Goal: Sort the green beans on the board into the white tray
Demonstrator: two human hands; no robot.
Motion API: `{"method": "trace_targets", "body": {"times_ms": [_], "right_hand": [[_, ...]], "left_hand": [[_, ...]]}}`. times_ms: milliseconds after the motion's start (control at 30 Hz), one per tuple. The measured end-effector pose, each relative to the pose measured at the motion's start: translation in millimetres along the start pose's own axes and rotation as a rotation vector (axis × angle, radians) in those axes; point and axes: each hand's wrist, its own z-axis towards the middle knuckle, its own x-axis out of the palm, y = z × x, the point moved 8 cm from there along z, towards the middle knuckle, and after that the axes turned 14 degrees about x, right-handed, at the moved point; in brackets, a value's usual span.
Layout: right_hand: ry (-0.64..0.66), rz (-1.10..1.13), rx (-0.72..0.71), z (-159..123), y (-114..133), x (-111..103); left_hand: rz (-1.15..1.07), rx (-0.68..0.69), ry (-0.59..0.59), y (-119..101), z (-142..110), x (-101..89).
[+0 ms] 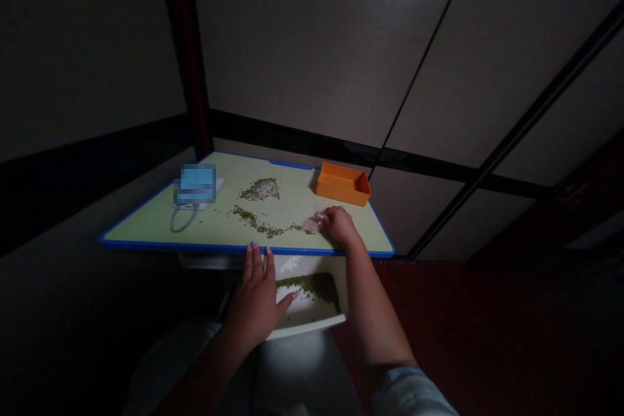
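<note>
My table (302,185): pale yellow-green, rimmed in blue, bearing olive-green grains (267,231) and a mottled grey-brown heap (264,190). Box (340,192): orange. Container (309,325): white. My sleeve (413,393): pale grey-blue. Floor (439,318): dark red.

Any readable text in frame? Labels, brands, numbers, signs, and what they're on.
None readable.
Blue-faced item on the table: pixelated, illegible.
Clear item at the right hand: too small and blurred to tell.
Orange box: no lettering visible.
</note>
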Motion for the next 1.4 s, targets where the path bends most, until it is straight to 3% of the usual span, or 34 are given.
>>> {"method": "trace_targets", "body": {"times_ms": [267, 600, 767, 1200, 1400], "right_hand": [[0.021, 0.089, -0.053, -5, -5, -3], [0.001, 0.18, -0.004, -9, -38, -10], [0.031, 0.137, 0.02, -10, -35, -8], [-0.103, 0.034, 0.141, -5, -43, -19], [-0.098, -0.02, 0.167, -1, -29, -18]], "left_hand": [[-0.005, -0.006, 0.007, -1, 1, -2.8], [0.011, 0.001, 0.015, -1, 0, -2.4], [0.018, 0.011, 0.003, -1, 0, -3.8], [0.013, 0.015, -0.007, 0, -1, -3.6], [0.007, 0.008, 0.017, -2, 0, -4.3]]}}
